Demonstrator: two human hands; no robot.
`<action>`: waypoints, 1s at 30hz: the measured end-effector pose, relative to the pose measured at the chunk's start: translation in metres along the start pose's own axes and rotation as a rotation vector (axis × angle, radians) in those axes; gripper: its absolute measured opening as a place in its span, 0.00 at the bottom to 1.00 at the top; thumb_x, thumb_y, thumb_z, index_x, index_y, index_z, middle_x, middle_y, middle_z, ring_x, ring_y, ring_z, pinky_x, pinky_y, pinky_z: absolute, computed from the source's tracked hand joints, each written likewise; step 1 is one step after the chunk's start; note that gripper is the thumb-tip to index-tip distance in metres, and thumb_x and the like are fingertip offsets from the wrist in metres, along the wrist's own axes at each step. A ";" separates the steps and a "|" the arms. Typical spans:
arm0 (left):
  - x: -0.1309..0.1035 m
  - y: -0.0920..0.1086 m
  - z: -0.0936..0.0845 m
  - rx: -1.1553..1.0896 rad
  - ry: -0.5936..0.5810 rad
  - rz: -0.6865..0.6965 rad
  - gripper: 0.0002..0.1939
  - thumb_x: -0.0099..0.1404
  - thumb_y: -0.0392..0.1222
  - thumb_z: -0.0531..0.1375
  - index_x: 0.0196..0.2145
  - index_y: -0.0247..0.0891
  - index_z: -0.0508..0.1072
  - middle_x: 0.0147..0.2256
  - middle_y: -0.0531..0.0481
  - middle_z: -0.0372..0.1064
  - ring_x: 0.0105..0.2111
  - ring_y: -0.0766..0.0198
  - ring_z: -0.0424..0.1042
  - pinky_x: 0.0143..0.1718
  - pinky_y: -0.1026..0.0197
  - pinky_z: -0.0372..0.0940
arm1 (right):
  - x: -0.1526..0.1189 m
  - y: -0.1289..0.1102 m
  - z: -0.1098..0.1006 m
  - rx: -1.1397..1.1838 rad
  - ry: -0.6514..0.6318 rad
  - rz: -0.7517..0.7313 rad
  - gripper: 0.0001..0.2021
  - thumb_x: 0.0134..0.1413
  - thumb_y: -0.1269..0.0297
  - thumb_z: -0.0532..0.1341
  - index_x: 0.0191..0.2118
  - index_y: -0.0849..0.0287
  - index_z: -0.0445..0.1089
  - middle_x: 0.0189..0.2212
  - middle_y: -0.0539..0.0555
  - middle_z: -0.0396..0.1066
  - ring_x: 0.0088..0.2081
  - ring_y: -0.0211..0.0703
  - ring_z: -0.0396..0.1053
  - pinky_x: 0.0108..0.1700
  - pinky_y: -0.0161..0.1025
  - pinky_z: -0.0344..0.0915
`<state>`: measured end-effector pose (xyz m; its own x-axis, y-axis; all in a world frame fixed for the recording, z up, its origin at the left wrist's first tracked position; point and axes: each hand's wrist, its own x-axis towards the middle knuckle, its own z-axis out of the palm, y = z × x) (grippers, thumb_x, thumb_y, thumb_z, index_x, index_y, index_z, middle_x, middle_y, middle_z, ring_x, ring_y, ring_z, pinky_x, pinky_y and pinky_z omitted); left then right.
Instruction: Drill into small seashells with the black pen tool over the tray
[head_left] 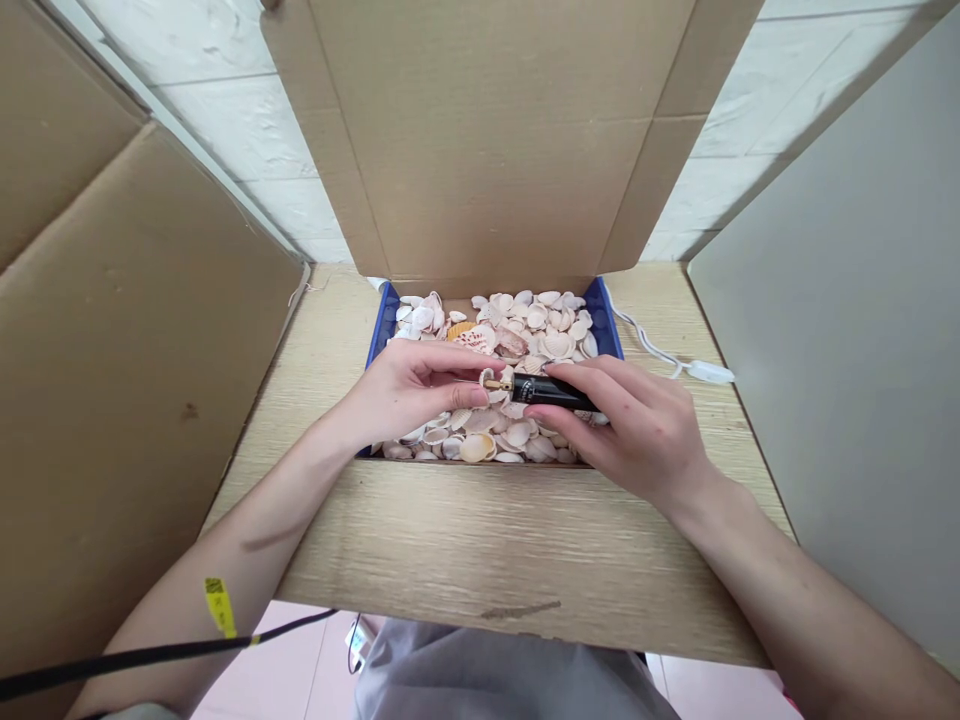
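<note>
My right hand [641,420] is wrapped around a black mini electric drill [553,391], which lies nearly level with its brass-coloured tip pointing left. Between the thumb and fingers of my left hand [405,388] is a small pale seashell [487,378], partly hidden by the fingertips. The drill's tip meets the shell or sits right in front of it; I cannot tell if it has gone in. Both hands are above a shallow box with blue side walls [607,318], filled with loose seashells [517,433]. Among these are an orange ribbed one and a red-speckled one.
A cardboard lid [495,140] stands up behind the box. Cardboard [142,330] walls the left side and a grey panel [840,300] the right. A white cable with a plug-like end [710,372] lies on the wooden table [450,540]. A black cable [150,655] crosses the lower left.
</note>
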<state>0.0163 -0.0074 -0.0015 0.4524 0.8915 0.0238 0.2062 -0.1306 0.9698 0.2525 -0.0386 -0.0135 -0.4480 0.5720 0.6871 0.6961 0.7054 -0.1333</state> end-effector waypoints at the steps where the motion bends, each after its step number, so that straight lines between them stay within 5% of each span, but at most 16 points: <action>1: 0.000 -0.001 0.000 0.020 0.000 -0.004 0.16 0.54 0.41 0.70 0.42 0.41 0.81 0.40 0.47 0.80 0.37 0.60 0.78 0.38 0.61 0.74 | 0.000 0.000 0.000 0.005 -0.008 0.008 0.10 0.59 0.58 0.63 0.43 0.58 0.71 0.32 0.53 0.77 0.31 0.38 0.74 0.32 0.34 0.69; 17: -0.001 0.003 0.002 -0.095 -0.063 0.013 0.11 0.58 0.36 0.67 0.40 0.38 0.80 0.39 0.47 0.79 0.38 0.61 0.79 0.40 0.61 0.74 | -0.001 0.000 0.001 0.025 -0.038 0.021 0.11 0.61 0.57 0.61 0.42 0.59 0.71 0.32 0.53 0.78 0.31 0.38 0.74 0.31 0.34 0.68; 30: 0.003 -0.002 0.001 -0.128 0.116 -0.047 0.10 0.57 0.40 0.68 0.38 0.36 0.78 0.37 0.47 0.78 0.34 0.64 0.77 0.36 0.63 0.74 | 0.000 0.000 0.002 -0.046 0.011 0.095 0.11 0.58 0.58 0.64 0.40 0.61 0.71 0.31 0.54 0.77 0.30 0.41 0.75 0.29 0.35 0.68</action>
<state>0.0183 -0.0049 -0.0039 0.3397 0.9405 -0.0017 0.1092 -0.0376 0.9933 0.2512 -0.0381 -0.0147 -0.3728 0.6304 0.6809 0.7603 0.6282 -0.1653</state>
